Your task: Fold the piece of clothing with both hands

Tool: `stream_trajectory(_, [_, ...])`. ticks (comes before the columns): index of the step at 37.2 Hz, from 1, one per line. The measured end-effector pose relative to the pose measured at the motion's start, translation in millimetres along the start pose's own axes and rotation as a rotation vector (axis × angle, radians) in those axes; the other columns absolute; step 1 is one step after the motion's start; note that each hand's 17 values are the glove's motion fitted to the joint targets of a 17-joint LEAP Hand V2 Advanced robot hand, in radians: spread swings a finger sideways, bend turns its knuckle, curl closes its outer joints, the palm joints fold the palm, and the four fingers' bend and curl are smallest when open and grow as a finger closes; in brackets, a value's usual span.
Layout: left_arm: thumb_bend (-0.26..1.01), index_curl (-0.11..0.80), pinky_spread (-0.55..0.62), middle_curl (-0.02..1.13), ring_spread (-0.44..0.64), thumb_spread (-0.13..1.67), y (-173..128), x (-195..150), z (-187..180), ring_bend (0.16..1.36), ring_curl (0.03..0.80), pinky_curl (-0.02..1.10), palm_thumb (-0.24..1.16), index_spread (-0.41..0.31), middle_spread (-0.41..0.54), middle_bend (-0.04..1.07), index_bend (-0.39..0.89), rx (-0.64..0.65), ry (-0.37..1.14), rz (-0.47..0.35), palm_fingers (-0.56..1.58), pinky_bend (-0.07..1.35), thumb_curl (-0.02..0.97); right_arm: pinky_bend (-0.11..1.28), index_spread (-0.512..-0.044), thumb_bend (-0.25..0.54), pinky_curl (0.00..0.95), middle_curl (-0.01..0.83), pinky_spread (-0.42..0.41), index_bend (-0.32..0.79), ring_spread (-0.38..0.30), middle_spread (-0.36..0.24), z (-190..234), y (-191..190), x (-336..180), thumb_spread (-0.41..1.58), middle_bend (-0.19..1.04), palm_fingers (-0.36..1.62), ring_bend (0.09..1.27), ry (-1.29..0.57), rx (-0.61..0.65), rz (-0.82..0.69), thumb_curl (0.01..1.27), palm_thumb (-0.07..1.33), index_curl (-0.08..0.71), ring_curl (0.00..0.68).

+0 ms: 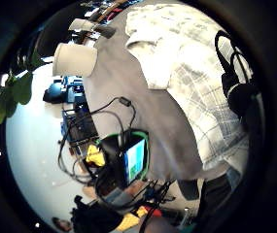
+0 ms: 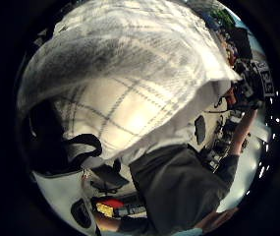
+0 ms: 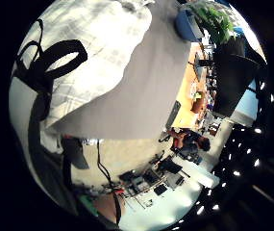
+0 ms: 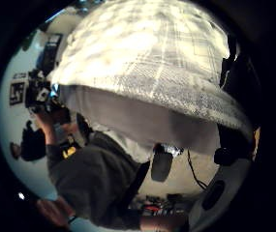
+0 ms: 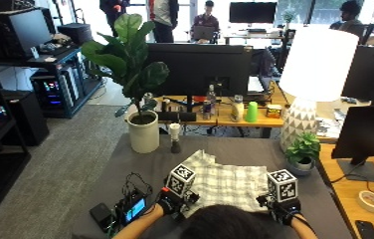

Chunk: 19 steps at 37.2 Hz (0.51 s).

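Both hands pinch the near edge of the plaid shirt, left hand at one corner, right hand at the other; the person's head hides that edge. The shirt lies flat on the grey table, stretching away toward the potted plant.

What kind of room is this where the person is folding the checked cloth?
Most likely an open office or lab. Dark computer monitors stand on wooden desks behind the grey table, people sit at screens further back, and a computer tower sits on a shelf. A potted plant and a white lamp stand on the table.
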State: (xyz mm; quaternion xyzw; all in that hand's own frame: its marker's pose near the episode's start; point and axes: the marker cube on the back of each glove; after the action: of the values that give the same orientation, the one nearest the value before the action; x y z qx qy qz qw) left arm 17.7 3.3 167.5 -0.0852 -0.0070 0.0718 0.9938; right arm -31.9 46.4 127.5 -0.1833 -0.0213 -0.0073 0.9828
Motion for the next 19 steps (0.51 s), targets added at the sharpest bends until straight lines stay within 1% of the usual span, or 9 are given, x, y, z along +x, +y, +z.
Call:
stream_trajectory(3, [0.19,0.484,-0.34,0.54,-0.35,1.27,18.2,5.8,-24.7,0.60,0.459,0.42,0.71,-0.290,-0.305,0.40,0.17,0.008,-0.032,0.009,1.19,0.28,0.682,0.50,-0.246,0.241,0.451,0.519,-0.258,0.14,-0.230,-0.182,-24.2,11.0,8.1,1.20,0.40,1.25,0.67,0.033,-0.001,0.020,0.41,1.06,0.339,0.495])
stream_trajectory(6, [0.18,0.486,-0.34,0.54,-0.35,1.27,11.8,1.6,-55.3,0.61,0.463,0.42,0.71,-0.288,-0.307,0.40,0.17,0.062,-0.073,-0.049,1.19,0.28,0.692,0.51,-0.247,0.232,0.453,0.521,-0.264,0.14,-0.232,-0.182,-56.1,2.3,19.5,1.21,0.41,1.25,0.67,0.073,0.049,0.081,0.40,1.06,0.344,0.495])
stream_trajectory(8, [0.18,0.485,-0.34,0.55,-0.35,1.27,-6.9,-5.9,-75.2,0.61,0.466,0.42,0.71,-0.287,-0.309,0.40,0.17,0.108,-0.103,-0.115,1.19,0.28,0.699,0.51,-0.247,0.227,0.454,0.522,-0.267,0.14,-0.231,-0.183,-76.4,-15.3,29.6,1.21,0.41,1.25,0.68,0.102,0.090,0.142,0.40,1.07,0.347,0.494])
stream_trajectory(12, [0.17,0.484,-0.34,0.56,-0.35,1.27,-66.2,-24.8,-107.2,0.61,0.469,0.43,0.71,-0.286,-0.311,0.40,0.16,0.159,-0.134,-0.248,1.19,0.28,0.712,0.52,-0.248,0.217,0.454,0.526,-0.270,0.14,-0.233,-0.185,-108.0,-68.2,48.3,1.21,0.41,1.25,0.68,0.132,0.161,0.264,0.39,1.07,0.352,0.494])
stream_trajectory(14, [0.16,0.484,-0.34,0.56,-0.35,1.26,-95.2,-33.8,-120.4,0.61,0.471,0.43,0.72,-0.284,-0.311,0.40,0.16,0.150,-0.123,-0.322,1.19,0.29,0.720,0.52,-0.248,0.212,0.454,0.528,-0.271,0.14,-0.233,-0.185,-118.0,-101.5,53.8,1.21,0.42,1.24,0.69,0.123,0.211,0.321,0.39,1.08,0.355,0.494])
stream_trajectory(16, [0.16,0.482,-0.34,0.56,-0.35,1.24,-116.4,-41.7,-130.6,0.61,0.472,0.43,0.73,-0.283,-0.311,0.39,0.16,0.116,-0.093,-0.404,1.18,0.29,0.728,0.52,-0.248,0.207,0.453,0.529,-0.270,0.15,-0.233,-0.183,-127.6,-128.6,52.9,1.22,0.42,1.24,0.69,0.105,0.288,0.380,0.39,1.08,0.358,0.494])
stream_trajectory(18, [0.16,0.474,-0.34,0.56,-0.35,1.24,-130.7,-49.9,-128.8,0.61,0.473,0.43,0.74,-0.279,-0.311,0.39,0.14,0.063,-0.054,-0.473,1.16,0.29,0.735,0.50,-0.249,0.202,0.450,0.530,-0.265,0.15,-0.228,-0.181,-134.7,-143.3,46.4,1.22,0.42,1.23,0.69,0.077,0.378,0.419,0.38,1.08,0.363,0.491])
stream_trajectory(19, [0.14,0.460,-0.33,0.56,-0.34,1.25,-135.8,-55.9,-123.4,0.59,0.465,0.43,0.70,-0.263,-0.306,0.38,0.10,0.047,-0.038,-0.502,1.09,0.30,0.720,0.50,-0.249,0.200,0.447,0.530,-0.263,0.16,-0.226,-0.180,-136.1,-150.5,41.6,1.22,0.42,1.22,0.68,0.048,0.425,0.422,0.38,1.09,0.367,0.489])
